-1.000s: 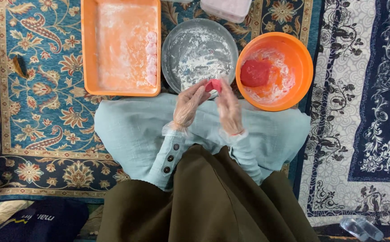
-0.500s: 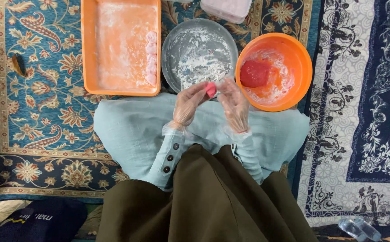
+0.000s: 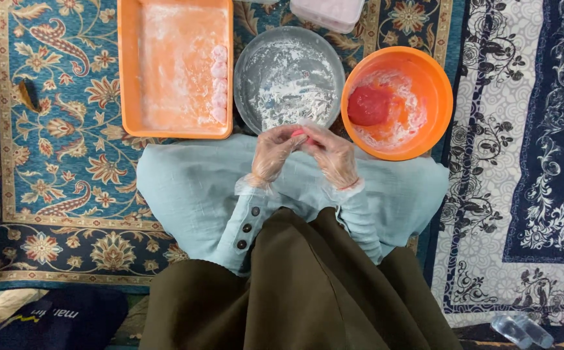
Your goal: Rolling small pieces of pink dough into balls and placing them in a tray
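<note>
Red dough lump (image 3: pixel 299 133) between gloved hands (image 3: pixel 305 152)

Three vessels are sitting in a row on the carpet (image 3: pixel 68 149) in front of the person: a tray (image 3: pixel 129 65) to the left, a pan (image 3: pixel 288 78) in the middle, a bowl (image 3: pixel 424 71) to the right. A lump of dough (image 3: pixel 368 105) is lying in the bowl. A tub (image 3: pixel 327 13) is standing behind the pan. Both hands are meeting over the lap, just before the pan.

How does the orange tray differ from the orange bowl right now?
The tray is rectangular and shallow; the bowl is round and deeper. The tray holds a column of small pale floured balls along its right side; the bowl holds one red dough lump. Both are orange, flour-smeared, and on the carpet.
</note>
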